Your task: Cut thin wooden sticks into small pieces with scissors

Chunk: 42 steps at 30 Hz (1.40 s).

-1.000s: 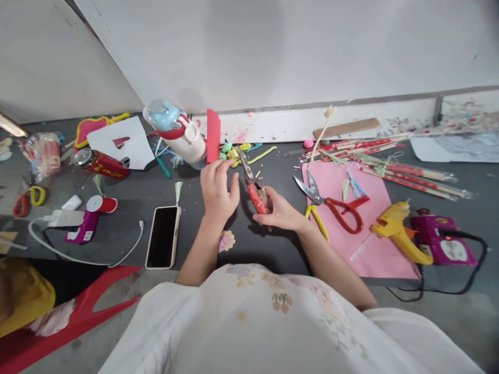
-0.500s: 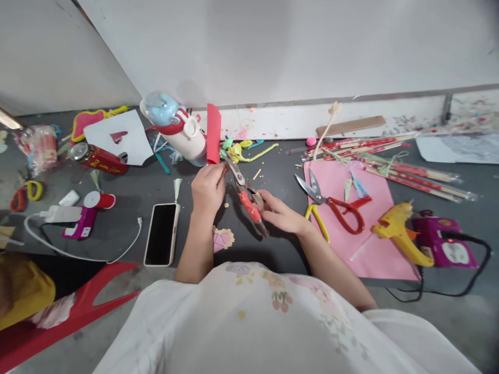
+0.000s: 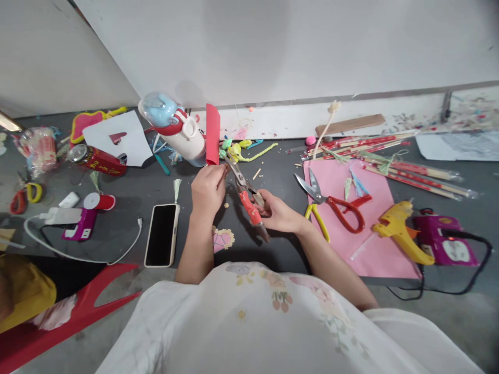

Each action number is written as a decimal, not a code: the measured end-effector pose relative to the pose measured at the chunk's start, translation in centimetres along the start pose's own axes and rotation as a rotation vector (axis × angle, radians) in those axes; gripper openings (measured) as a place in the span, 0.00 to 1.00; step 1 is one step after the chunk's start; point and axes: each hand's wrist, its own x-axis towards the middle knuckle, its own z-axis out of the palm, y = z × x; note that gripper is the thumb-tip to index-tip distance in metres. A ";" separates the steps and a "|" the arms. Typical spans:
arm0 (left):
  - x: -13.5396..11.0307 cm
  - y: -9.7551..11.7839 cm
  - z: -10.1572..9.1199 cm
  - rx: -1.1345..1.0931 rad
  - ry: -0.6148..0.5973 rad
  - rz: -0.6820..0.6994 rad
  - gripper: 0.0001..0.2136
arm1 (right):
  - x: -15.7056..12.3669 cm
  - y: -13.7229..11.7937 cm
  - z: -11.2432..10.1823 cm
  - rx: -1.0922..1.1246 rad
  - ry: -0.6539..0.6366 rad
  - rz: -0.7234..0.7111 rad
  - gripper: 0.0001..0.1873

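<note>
My right hand is closed around the red handles of a pair of shears, whose metal blades point up and left. My left hand is pinched shut at the blade tips, holding something too small to make out. Both hands hover over the dark tabletop. A small pink fan-shaped paper piece lies just below my left wrist. A phone lies face up to the left of my left forearm.
A second pair of red-handled scissors lies on a pink sheet to the right. A yellow glue gun and purple box sit further right. Behind my hands are a white bottle, a red card, a red can and bundled sticks.
My left hand went from open fingers to a pinch at the shears' blade tips. The shears tilted so the blades swing left toward it. My right hand shifted slightly.
</note>
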 end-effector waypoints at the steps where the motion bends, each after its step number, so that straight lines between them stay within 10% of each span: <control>1: 0.0 0.0 0.0 0.001 -0.006 -0.003 0.12 | 0.0 -0.1 0.0 0.002 0.002 0.007 0.24; 42: 0.0 0.0 -0.1 -0.009 -0.056 -0.033 0.12 | 0.1 0.6 0.2 0.009 0.001 -0.028 0.18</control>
